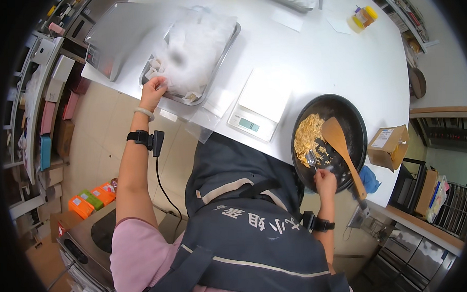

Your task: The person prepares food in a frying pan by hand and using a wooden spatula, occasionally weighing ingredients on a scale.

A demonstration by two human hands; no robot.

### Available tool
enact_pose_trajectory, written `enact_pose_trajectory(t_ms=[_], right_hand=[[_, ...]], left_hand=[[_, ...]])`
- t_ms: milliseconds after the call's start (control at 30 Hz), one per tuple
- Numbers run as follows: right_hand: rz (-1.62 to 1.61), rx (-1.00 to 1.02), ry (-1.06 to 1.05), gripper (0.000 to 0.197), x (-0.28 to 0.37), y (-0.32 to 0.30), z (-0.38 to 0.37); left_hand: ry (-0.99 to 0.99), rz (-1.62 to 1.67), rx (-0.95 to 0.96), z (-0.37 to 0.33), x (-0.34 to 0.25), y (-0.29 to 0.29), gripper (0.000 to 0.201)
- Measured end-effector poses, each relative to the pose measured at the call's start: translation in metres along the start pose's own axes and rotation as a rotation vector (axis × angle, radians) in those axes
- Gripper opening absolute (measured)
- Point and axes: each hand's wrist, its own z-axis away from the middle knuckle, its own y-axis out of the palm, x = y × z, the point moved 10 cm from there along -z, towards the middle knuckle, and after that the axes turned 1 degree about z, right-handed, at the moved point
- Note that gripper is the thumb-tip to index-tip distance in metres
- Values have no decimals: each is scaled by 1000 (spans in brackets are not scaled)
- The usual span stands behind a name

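My right hand (326,183) grips a metal spoon (311,158), its bowl at the lower edge of a golden, crumbly food (309,133) in the black frying pan (353,118). Across the pan's right side lies a wooden spatula (336,137), its handle over the rim. At the near left corner of a metal tray (221,59), my left hand (154,92) has its fingers pinched together. Whether something thin is between them is hidden. White, papery pieces (155,66) and a translucent plastic sheet (202,49) fill the tray.
A digital kitchen scale (258,106) stands between tray and pan. Right of the pan are an open cardboard box (389,145) and a blue crumpled cloth or bag (369,180). A clear lid (119,34) lies far left; a yellow-lidded jar (363,19) stands far right.
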Motion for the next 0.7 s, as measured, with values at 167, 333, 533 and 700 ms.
enact_pose_trajectory(t_ms=[167, 333, 533, 700], right_hand=[[54, -68, -74, 24, 11, -12, 6], [100, -21, 51, 27, 20, -21, 15], [170, -49, 20, 27, 31, -24, 14], [174, -108, -53, 25, 43, -32, 20]], left_hand=[[358, -747, -262, 18, -51, 6, 32], [835, -664, -601, 105, -142, 61, 27], [803, -771, 141, 115, -103, 214, 30], [654, -1229, 88, 73, -61, 227, 49]])
